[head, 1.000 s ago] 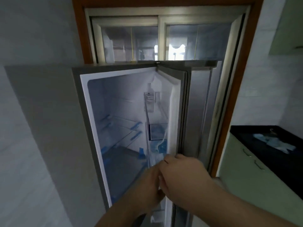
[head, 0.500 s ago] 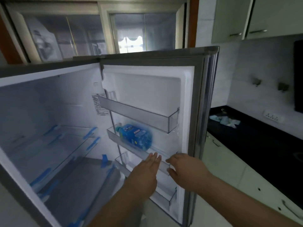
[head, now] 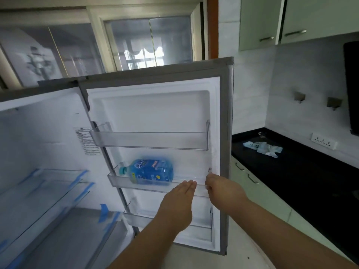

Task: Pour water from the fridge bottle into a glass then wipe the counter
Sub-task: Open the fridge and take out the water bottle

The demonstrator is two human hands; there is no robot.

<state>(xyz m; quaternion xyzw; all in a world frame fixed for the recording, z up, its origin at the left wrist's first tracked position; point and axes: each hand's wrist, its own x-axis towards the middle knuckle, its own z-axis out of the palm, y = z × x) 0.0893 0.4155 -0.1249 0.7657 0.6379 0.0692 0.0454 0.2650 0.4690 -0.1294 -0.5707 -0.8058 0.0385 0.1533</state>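
Observation:
The fridge door (head: 155, 109) stands wide open. A blue-labelled water bottle (head: 153, 171) lies on its side in the middle door shelf (head: 120, 181), cap pointing left. My left hand (head: 178, 206) reaches toward that shelf with straight fingers, fingertips just at its front rail, right of the bottle and apart from it. My right hand (head: 225, 193) sits at the shelf's right end, its fingers curled against the door's inner edge. A crumpled pale blue cloth (head: 262, 148) lies on the black counter (head: 301, 175) to the right. Behind the cloth is a small clear object (head: 261, 134), too small to identify.
The fridge interior (head: 38, 152) on the left has glass shelves with blue tape. Door shelves above (head: 149, 140) and below (head: 167, 222) hold nothing. Pale green cabinets (head: 258, 191) run under the counter, wall cupboards (head: 260, 22) above. A socket (head: 323, 143) is on the backsplash.
The door has swung from barely ajar to fully open, exposing the bottle. My view has turned right. My left hand has risen toward the middle shelf; my right hand stays at the door's edge.

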